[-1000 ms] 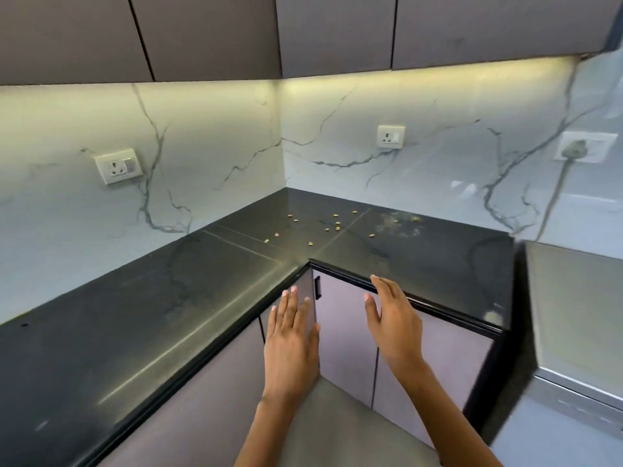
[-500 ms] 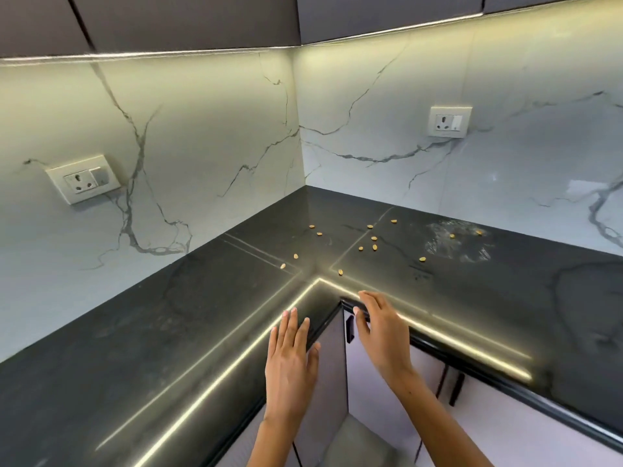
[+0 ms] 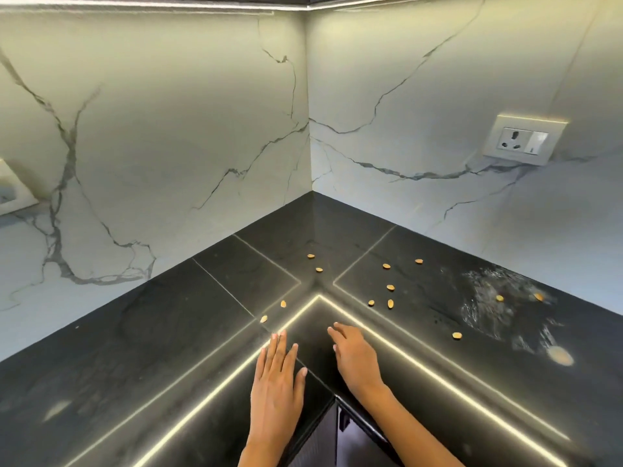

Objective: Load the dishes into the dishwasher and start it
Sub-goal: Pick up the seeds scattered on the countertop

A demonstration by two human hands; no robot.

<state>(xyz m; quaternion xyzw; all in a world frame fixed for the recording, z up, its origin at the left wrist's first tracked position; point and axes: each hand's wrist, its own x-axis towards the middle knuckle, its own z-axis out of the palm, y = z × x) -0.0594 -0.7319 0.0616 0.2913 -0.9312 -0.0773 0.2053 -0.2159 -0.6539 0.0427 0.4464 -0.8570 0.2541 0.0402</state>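
Note:
No dishes and no dishwasher show in the head view. I face the inner corner of a black L-shaped countertop (image 3: 175, 338). My left hand (image 3: 277, 382) lies over the counter near its inner corner edge, fingers straight and together, holding nothing. My right hand (image 3: 354, 357) reaches over the counter just to the right of it, fingers relaxed and slightly bent, also holding nothing. Several small tan seeds (image 3: 390, 287) are scattered on the counter beyond both hands.
A whitish smear (image 3: 499, 298) and a pale spot (image 3: 560, 355) mark the counter at right. Marble walls close the corner, with a socket (image 3: 524, 141) on the right wall and another at the far left edge. Dark cabinet fronts (image 3: 354, 443) sit below the corner.
The view has closed in on the corner and tilted down. Both hands have moved forward from the cabinet edge to over the countertop, nearer the seeds.

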